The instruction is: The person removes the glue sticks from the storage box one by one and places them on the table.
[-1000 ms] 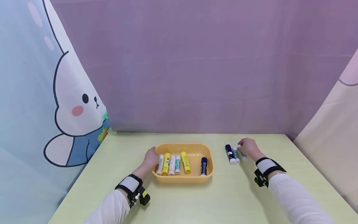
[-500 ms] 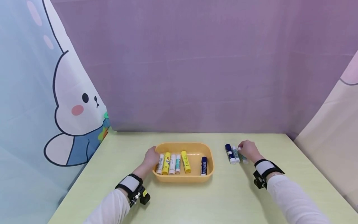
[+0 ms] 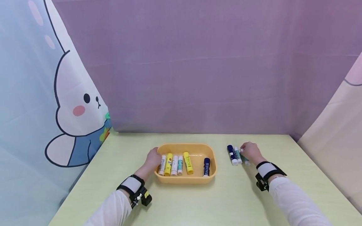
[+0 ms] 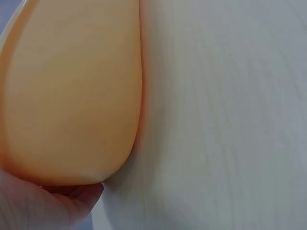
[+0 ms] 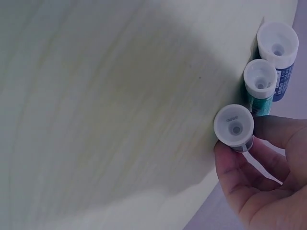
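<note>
In the head view my left hand (image 3: pixel 153 158) grips the left end of a yellow-orange plastic tray (image 3: pixel 185 180); in the left wrist view its fingers curl at the tray's wall (image 4: pixel 72 96). Inside lie several glue sticks, among them a yellow one (image 3: pixel 188 163) and a navy one (image 3: pixel 206 167) apart at the right. My right hand (image 3: pixel 251 152) pinches a glue stick (image 5: pixel 234 125) with a white end between thumb and fingers. Beside it, to the left in the head view, a teal-and-white glue stick (image 3: pixel 238 155) and a navy glue stick (image 3: pixel 232 153) lie side by side.
The pale green tabletop (image 3: pixel 181 207) carries everything. A purple cloth (image 3: pixel 198 78) hangs behind its back edge. Curtains stand at both sides, the left one (image 3: pixel 76 94) printed with a rabbit.
My right hand has shifted slightly left and toward me with the glue stick, now close against the teal-and-white one. My left hand and the tray stay in place.
</note>
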The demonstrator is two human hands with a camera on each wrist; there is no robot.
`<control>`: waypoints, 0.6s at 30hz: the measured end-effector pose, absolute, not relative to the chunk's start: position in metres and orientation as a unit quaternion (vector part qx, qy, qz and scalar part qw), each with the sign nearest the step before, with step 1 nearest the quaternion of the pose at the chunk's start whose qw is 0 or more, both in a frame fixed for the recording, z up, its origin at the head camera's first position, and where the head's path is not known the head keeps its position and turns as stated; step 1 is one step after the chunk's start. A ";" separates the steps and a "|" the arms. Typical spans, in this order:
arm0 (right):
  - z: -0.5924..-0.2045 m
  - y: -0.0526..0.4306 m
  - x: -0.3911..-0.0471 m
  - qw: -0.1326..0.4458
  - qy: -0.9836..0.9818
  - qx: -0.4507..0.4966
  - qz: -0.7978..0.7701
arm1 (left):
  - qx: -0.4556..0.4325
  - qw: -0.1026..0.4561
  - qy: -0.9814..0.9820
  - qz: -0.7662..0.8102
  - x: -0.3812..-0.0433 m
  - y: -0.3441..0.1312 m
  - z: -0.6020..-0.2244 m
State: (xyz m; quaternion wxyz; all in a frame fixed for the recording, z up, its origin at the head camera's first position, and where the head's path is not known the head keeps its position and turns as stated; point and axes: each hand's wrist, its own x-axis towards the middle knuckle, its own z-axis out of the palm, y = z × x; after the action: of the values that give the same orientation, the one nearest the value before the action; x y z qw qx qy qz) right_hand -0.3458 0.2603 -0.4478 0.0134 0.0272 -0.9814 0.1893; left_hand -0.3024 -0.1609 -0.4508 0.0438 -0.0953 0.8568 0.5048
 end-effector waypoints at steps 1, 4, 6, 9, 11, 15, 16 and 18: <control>-0.448 0.261 -0.346 0.012 -0.982 0.024 0.189 | -0.096 0.044 0.857 0.504 -0.303 -0.161 -0.451; -0.448 0.262 -0.346 0.005 -0.982 0.021 0.189 | -0.096 0.045 0.859 0.501 -0.304 -0.160 -0.452; -0.447 0.263 -0.346 0.001 -0.982 0.022 0.187 | -0.096 0.046 0.861 0.497 -0.304 -0.160 -0.452; -0.444 0.262 -0.345 0.003 -0.982 0.026 0.186 | -0.091 0.045 0.869 0.484 -0.305 -0.161 -0.452; -0.442 0.262 -0.345 0.004 -0.982 0.028 0.185 | -0.087 0.047 0.872 0.479 -0.306 -0.163 -0.453; -0.438 0.262 -0.344 -0.004 -0.982 0.027 0.187 | -0.085 0.063 0.870 0.481 -0.307 -0.167 -0.453; -0.438 0.263 -0.344 -0.008 -0.982 0.027 0.187 | -0.086 0.068 0.870 0.481 -0.308 -0.168 -0.452; -0.437 0.263 -0.344 -0.011 -0.982 0.026 0.187 | -0.088 0.079 0.872 0.476 -0.308 -0.170 -0.450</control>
State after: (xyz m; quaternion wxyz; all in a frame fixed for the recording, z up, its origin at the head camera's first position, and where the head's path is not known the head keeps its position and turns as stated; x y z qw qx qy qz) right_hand -0.3440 0.2633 -0.4366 -0.0112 0.0262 -0.9820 0.1869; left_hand -0.3077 -0.1702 -0.4496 0.0787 -0.0883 0.8716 0.4757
